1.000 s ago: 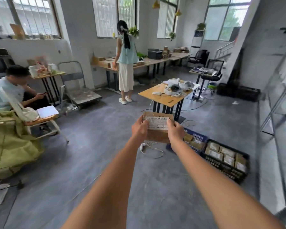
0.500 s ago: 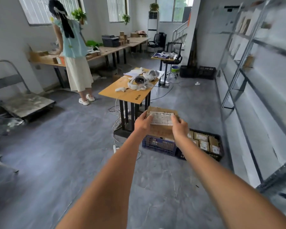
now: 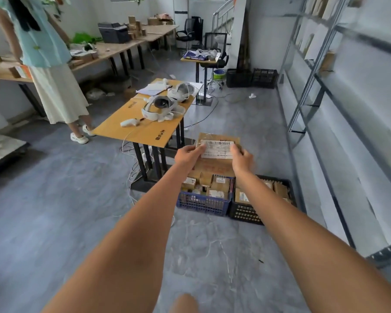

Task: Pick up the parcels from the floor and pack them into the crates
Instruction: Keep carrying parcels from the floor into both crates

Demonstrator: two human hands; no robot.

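Closer now to blue crate (image 3: 203,203) and black crate (image 3: 246,211). Left hand (image 3: 187,155), right hand (image 3: 242,160) gripping parcel (image 3: 217,154) by side edges. Carrying step; next, probably lowering into a free gap.

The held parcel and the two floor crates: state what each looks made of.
Parcel: matte brown corrugated cardboard, likely, with a white printed paper label. Blue crate and black crate: probably moulded plastic, judging by their lattice walls.

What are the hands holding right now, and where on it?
A cardboard parcel, left hand on its left edge, right hand on its right edge.
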